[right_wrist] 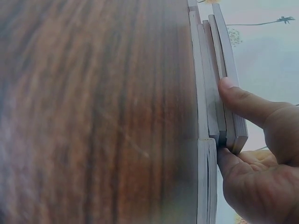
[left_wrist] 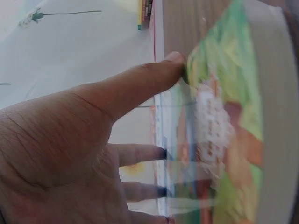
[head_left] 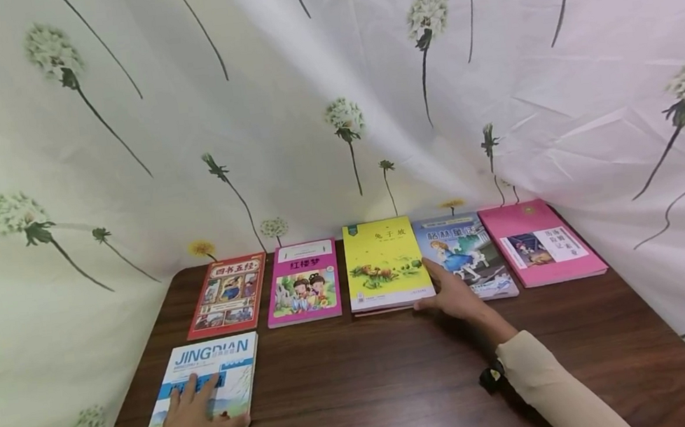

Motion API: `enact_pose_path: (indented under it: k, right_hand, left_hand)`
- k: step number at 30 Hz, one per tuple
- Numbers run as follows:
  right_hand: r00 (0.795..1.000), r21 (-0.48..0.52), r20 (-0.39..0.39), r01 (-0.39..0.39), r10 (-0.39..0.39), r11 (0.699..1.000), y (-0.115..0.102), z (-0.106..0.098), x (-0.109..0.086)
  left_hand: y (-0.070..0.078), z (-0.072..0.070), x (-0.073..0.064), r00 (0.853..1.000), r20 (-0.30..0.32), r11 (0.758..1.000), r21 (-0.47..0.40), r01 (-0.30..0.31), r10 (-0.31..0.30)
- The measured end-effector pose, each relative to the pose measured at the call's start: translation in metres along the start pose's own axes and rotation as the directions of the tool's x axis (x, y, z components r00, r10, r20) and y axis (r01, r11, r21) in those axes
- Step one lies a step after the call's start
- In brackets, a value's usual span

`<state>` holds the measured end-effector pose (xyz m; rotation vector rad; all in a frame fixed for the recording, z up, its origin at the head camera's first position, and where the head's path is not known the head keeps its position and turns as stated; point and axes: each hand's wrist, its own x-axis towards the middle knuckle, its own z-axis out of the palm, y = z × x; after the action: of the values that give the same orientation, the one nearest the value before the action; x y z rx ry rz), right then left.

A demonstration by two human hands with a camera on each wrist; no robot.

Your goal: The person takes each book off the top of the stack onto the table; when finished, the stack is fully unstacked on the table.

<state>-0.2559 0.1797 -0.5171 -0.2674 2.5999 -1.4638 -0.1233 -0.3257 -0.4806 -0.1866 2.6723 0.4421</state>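
Note:
My left hand [head_left: 191, 419] lies spread over a thick book with JINGDIAN on its cover [head_left: 234, 377], at the table's front left. Its thumb reaches the book's right edge; in the left wrist view the fingertips meet the illustrated cover [left_wrist: 243, 121]. At the middle of the row, my right hand [head_left: 456, 297] grips the front right corner of a yellow book [head_left: 385, 254]. The right wrist view shows it topping a stack of several books [right_wrist: 212, 79], the thumb across the front edges and the other fingers round the side, partly hidden.
Left of the yellow book lie a red book [head_left: 227, 293] and a magenta book [head_left: 304, 302]. To its right are a blue-grey book [head_left: 492, 277], partly behind my hand, and a pink book [head_left: 552, 267]. Behind the dark wooden table [head_left: 363, 394] hangs a white dandelion-print cloth [head_left: 284, 143].

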Motion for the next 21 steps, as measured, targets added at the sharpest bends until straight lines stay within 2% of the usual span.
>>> enact_pose_path:
  k: [4, 6, 8, 11, 15, 20, 21]
  right_hand:
    - [1.0, -0.007, 0.001, 0.002, -0.002, 1.0, 0.0, 0.0, 0.0]
    - [1.0, -0.012, 0.002, 0.002, -0.002, 1.0, 0.001, -0.001, 0.0]
    - [1.0, -0.017, 0.006, 0.005, -0.005, 1.0, 0.002, -0.001, 0.0]
    - [1.0, -0.017, 0.007, 0.0, 0.0, 1.0, 0.002, -0.002, -0.001]
    - [1.0, -0.016, 0.008, -0.003, 0.003, 1.0, 0.002, -0.002, -0.001]
    - [1.0, -0.021, 0.011, 0.002, -0.002, 1.0, 0.001, -0.002, -0.001]
    - [1.0, -0.02, 0.011, 0.003, -0.003, 1.0, 0.001, -0.002, -0.001]
  left_hand:
    - [0.007, -0.002, 0.007, 0.998, -0.054, 0.999, 0.028, -0.019, 0.021]
    - [0.015, -0.006, 0.01, 0.996, -0.088, 1.0, 0.012, -0.023, 0.024]
    - [0.026, -0.011, 0.012, 0.99, -0.134, 0.998, -0.016, -0.054, 0.051]
    - [0.052, -0.02, 0.012, 0.977, -0.192, 0.993, -0.063, -0.103, 0.089]
    - [0.09, -0.023, 0.013, 0.944, -0.294, 0.977, -0.098, -0.188, 0.152]
    - [0.128, -0.014, 0.029, 0.876, -0.434, 0.94, -0.156, -0.304, 0.212]
    - [0.135, -0.012, 0.033, 0.866, -0.452, 0.93, -0.177, -0.324, 0.216]
